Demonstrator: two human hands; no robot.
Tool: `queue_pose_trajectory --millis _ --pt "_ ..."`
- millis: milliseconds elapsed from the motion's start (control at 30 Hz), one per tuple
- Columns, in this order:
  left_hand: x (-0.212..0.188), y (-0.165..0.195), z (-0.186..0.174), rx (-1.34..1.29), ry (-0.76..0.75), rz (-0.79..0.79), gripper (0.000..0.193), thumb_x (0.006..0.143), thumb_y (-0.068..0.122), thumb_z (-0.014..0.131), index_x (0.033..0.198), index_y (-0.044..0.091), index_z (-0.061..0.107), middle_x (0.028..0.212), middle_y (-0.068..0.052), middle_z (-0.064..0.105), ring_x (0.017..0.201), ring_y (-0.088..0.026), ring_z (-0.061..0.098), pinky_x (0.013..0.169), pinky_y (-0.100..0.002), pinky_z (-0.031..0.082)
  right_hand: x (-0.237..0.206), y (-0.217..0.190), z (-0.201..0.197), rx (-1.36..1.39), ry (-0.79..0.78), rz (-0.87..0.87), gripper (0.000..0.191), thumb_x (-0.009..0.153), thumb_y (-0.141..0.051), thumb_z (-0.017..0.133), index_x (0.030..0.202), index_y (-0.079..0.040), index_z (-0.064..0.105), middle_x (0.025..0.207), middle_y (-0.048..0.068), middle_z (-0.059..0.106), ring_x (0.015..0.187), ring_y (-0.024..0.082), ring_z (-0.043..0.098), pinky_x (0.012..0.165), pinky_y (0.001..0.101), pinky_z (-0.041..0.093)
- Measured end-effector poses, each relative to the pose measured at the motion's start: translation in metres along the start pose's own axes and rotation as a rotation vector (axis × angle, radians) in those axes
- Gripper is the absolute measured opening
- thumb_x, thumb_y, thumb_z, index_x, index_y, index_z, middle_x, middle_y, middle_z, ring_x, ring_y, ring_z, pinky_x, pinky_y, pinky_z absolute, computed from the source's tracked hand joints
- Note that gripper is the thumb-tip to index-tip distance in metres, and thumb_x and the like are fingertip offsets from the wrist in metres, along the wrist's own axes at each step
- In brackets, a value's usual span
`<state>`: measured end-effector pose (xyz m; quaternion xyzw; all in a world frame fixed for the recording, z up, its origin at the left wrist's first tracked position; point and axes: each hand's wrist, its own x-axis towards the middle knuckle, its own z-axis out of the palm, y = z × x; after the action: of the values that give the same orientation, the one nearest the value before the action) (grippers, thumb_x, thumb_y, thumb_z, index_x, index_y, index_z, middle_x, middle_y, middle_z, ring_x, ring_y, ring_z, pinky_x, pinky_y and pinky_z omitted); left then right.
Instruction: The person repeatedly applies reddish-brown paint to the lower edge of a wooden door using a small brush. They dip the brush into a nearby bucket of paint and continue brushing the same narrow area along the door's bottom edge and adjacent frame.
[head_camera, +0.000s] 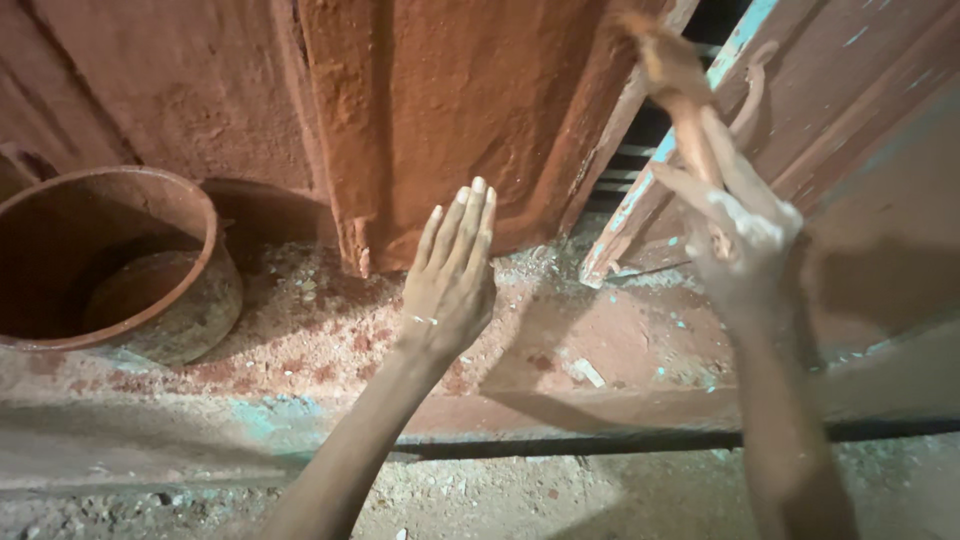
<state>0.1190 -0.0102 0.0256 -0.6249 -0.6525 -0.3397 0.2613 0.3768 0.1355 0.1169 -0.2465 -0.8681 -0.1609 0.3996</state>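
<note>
My right hand (738, 228), smeared with pale paint, grips the handle of a paintbrush (672, 72) whose reddish-brown bristle end points up at the wooden frame edge. My left hand (452, 272) is held flat with fingers together and stretched out, a thin ring on one finger, hovering in front of the base of the red-brown painted wall post (440, 110). It holds nothing.
A round bucket (205, 215) stained with red-brown paint stands at the left, a smaller bowl inside it. A wooden door with blue-painted edges (650, 170) leans at the right. The dusty step (560, 360) is strewn with grit and paint chips.
</note>
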Motion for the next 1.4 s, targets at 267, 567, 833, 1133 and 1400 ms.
queue_pose_trajectory --millis 267,567,833,1133,1400 --pt "-0.007 -0.009 -0.011 0.018 -0.037 -0.013 0.076 0.090 0.011 0.058 0.158 -0.005 0.027 0.167 -0.019 0.028 0.155 -0.031 0.028 0.129 -0.045 0.020 -0.059 -0.047 0.033 0.513 -0.224 -0.129 0.022 0.086 -0.005 0.065 0.106 -0.002 0.072 0.105 0.023 0.066 0.093 0.037 0.066 0.082 0.0456 0.053" --pt "-0.030 -0.011 -0.003 0.044 -0.085 -0.051 0.077 0.090 0.007 0.055 0.160 -0.003 0.024 0.169 -0.017 0.026 0.157 -0.029 0.026 0.130 -0.044 0.018 -0.009 -0.022 0.003 0.331 -0.064 -0.081 0.020 0.088 -0.007 0.068 0.106 0.000 0.072 0.098 0.019 0.069 0.085 0.028 0.065 0.077 0.0399 0.053" --pt "-0.050 -0.022 0.008 0.028 -0.110 -0.129 0.078 0.091 0.012 0.053 0.158 -0.006 0.019 0.167 -0.020 0.021 0.156 -0.031 0.022 0.129 -0.045 0.016 -0.096 -0.058 0.075 0.378 0.088 0.219 0.019 0.090 -0.008 0.071 0.106 0.002 0.072 0.091 0.014 0.071 0.079 0.020 0.065 0.073 0.0347 0.054" --pt "-0.098 -0.067 0.030 0.118 -0.028 -0.223 0.073 0.101 0.020 0.052 0.159 -0.008 0.019 0.168 -0.026 0.021 0.156 -0.035 0.022 0.130 -0.046 0.016 -0.167 -0.113 0.142 0.803 0.141 0.626 0.017 0.093 -0.006 0.071 0.108 0.002 0.073 0.093 0.009 0.074 0.080 0.012 0.066 0.072 0.0294 0.055" --pt "-0.111 -0.086 0.033 0.139 -0.040 -0.284 0.075 0.097 0.021 0.053 0.158 -0.008 0.021 0.164 -0.028 0.026 0.154 -0.041 0.025 0.128 -0.051 0.020 -0.166 -0.197 0.167 1.280 0.070 0.414 0.015 0.095 0.000 0.068 0.107 -0.003 0.076 0.106 0.007 0.080 0.085 0.013 0.077 0.067 0.0304 0.067"
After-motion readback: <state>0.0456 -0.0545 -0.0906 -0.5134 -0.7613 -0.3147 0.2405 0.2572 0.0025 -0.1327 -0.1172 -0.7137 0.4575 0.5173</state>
